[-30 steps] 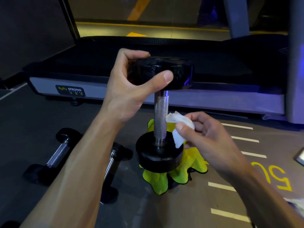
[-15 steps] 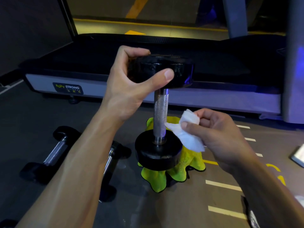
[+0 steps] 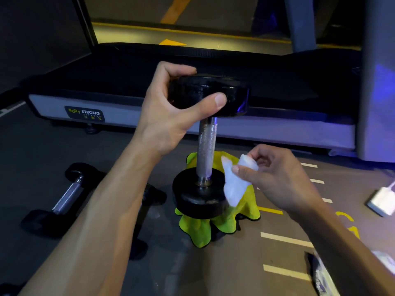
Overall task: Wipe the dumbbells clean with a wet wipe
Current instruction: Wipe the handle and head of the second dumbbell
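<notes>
dim gym, violet glow at right, wide-angle edge distortion

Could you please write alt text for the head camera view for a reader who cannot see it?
The left hand holds a black dumbbell upright by its top head on a yellow cloth, while the right hand pinches a white wet wipe beside the lower head. More dumbbells lie left, before a treadmill.

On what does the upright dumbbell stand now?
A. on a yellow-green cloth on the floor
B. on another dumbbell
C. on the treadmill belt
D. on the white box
A: the dumbbell stands on end with its lower head on the yellow-green cloth spread on the floor.
</notes>
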`<state>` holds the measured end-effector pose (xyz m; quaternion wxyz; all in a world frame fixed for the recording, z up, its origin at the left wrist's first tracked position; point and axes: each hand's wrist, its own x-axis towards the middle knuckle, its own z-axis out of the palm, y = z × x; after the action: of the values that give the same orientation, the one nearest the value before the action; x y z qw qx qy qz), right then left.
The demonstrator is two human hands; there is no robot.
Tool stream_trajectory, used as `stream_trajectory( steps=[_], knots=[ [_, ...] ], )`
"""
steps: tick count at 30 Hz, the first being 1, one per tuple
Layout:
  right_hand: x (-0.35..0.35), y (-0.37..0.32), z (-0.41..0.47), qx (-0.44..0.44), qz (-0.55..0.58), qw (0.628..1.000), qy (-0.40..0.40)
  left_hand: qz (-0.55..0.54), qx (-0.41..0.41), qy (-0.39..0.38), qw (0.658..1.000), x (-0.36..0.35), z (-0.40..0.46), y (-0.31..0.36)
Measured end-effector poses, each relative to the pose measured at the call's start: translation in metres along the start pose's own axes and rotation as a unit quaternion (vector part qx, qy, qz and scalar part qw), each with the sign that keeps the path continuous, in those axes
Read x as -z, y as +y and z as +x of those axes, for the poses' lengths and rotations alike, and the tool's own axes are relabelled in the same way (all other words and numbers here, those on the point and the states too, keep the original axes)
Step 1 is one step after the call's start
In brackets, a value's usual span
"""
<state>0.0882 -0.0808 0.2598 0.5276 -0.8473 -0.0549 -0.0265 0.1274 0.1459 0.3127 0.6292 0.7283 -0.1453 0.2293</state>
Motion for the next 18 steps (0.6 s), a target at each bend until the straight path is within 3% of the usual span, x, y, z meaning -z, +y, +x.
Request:
stream_trajectory(
  steps=[3, 7, 10, 12, 14, 18],
  knots=[
    [0.015, 0.003, 0.0, -0.011, -0.037, 0.998, 0.059, 0.004, 0.007, 0.005, 1.0, -0.003, 0.002, 0.002],
    [0.022, -0.005, -0.004, -0.014, -0.122, 0.992, 0.025, 0.006, 0.018, 0.01, 1.0, -0.007, 0.003, 0.003],
    [0.026, -0.009, -0.002, -0.023, -0.107, 0.994, 0.0, 0.015, 0.032, 0.01, 0.999, -0.003, 0.003, 0.003],
    [0.034, -0.011, 0.002, -0.014, -0.133, 0.99, 0.04, 0.018, 0.034, 0.007, 0.999, -0.003, 0.002, 0.004],
    [0.035, -0.017, 0.007, -0.007, -0.082, 0.995, 0.055, 0.023, 0.035, 0.004, 0.999, -0.004, 0.001, 0.006],
    [0.025, -0.023, 0.018, -0.009, -0.132, 0.991, 0.005, 0.032, 0.039, -0.007, 0.999, -0.013, 0.003, 0.009]
  ],
)
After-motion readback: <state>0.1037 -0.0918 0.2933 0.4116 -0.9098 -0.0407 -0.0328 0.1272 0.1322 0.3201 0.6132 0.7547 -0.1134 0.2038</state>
